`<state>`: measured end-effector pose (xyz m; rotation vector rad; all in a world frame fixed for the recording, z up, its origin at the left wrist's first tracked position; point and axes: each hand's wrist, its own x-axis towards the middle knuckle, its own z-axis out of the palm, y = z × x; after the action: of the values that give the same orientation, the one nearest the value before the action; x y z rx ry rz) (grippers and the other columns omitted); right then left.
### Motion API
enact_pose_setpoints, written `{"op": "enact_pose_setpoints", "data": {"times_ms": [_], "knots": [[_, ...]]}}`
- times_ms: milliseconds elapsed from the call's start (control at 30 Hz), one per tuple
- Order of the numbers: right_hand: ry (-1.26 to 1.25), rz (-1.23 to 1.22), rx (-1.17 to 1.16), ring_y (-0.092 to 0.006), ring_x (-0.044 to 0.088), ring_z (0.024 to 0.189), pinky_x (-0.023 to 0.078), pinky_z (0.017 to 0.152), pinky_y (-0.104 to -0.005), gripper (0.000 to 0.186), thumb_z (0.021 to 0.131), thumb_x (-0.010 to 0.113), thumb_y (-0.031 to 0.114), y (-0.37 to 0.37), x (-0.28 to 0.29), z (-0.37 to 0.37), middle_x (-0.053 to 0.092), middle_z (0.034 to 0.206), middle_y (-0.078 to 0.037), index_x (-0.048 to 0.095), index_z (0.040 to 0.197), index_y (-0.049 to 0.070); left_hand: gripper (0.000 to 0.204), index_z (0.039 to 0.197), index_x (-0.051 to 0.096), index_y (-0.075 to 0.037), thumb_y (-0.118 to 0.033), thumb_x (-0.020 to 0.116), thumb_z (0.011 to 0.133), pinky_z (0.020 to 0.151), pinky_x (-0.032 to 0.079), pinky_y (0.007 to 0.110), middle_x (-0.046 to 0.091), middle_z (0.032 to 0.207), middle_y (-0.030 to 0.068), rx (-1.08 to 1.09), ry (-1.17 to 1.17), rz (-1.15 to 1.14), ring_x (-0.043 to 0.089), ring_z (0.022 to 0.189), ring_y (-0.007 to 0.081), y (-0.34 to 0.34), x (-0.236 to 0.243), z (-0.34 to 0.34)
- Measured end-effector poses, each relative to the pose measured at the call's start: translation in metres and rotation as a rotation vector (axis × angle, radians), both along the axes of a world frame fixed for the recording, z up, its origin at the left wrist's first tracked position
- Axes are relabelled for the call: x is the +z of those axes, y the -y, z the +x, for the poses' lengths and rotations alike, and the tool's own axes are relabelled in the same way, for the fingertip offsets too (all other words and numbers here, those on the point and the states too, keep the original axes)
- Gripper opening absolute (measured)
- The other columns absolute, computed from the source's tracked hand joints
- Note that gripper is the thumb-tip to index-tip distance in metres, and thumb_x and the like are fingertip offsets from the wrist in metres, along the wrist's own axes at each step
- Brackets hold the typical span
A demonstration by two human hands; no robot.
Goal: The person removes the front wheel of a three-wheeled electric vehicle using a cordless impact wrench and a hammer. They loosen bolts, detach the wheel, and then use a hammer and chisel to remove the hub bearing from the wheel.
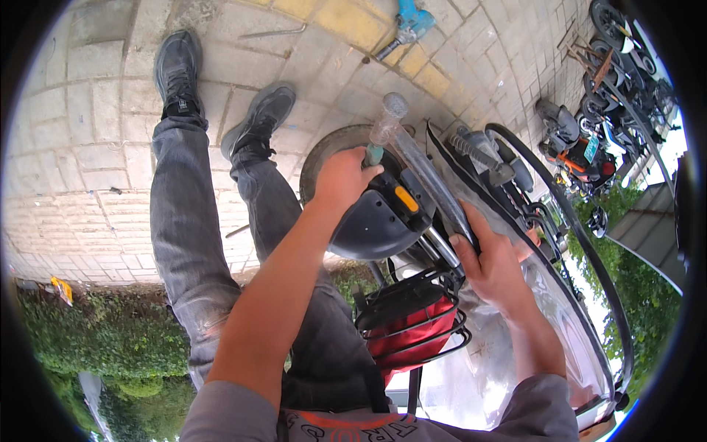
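Note:
My left hand [342, 180] is closed round the greenish handle [374, 155] of what looks like a hammer. Its worn, rounded metal head [395, 107] lies by the upper end of a dark grey metal tube [431, 177]. Farther down, my right hand [490, 265] wraps round that tube, thumb across its near side. Just below my left hand is a black mudguard [375, 225] with an orange reflector [406, 199], partly covering a tyre [313, 162]. Whether the hammer touches the tube, I cannot tell.
A black wire basket [420, 346] with red material stands beside my leg. Clear plastic sheeting [479, 353] and a curved black bar [589, 250] lie to the right. On the paving are a teal power wrench [412, 26] and a bent rod [272, 33]. Parked scooters [589, 158] stand at far right.

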<state>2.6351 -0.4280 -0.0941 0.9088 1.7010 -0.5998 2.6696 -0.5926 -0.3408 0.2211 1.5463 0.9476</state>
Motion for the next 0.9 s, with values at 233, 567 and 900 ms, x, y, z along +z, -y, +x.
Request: {"op": "enact_pose_setpoints", "data": {"times_ms": [233,567,900], "knots": [[-0.189,0.042,0.001,-0.0365,0.065,0.068,0.049,0.066,-0.0395,0.051,0.092,0.059,0.015,0.008,0.004,0.012,0.063,0.078,-0.023,0.04,0.137,0.003,0.032,0.093,0.067,-0.003,-0.031,0.072,0.078,0.077,0.047,0.046,0.062,0.087,0.0219,0.02,-0.003,0.027,0.059,0.088,0.0402,0.0,-0.003,0.002],[-0.248,0.073,-0.001,-0.0416,0.064,0.071,0.049,0.065,-0.0425,0.053,0.09,0.061,0.016,0.013,0.005,0.016,0.063,0.078,-0.023,0.041,0.137,0.003,0.032,0.099,0.069,-0.005,-0.027,0.073,0.077,0.084,0.046,0.045,0.063,0.094,0.0216,0.018,0.039,0.033,0.058,0.096,0.0387,0.0,0.0,0.002],[-0.174,0.086,-0.037,-0.0404,0.065,0.07,0.049,0.065,-0.0431,0.052,0.091,0.059,0.016,0.017,-0.003,0.021,0.062,0.078,-0.025,0.04,0.138,0.002,0.044,0.117,0.06,-0.002,-0.018,0.071,0.077,0.086,0.047,0.043,0.063,0.108,0.022,0.025,0.102,0.088,0.058,0.102,0.0397,0.012,-0.008,0.002]]}}
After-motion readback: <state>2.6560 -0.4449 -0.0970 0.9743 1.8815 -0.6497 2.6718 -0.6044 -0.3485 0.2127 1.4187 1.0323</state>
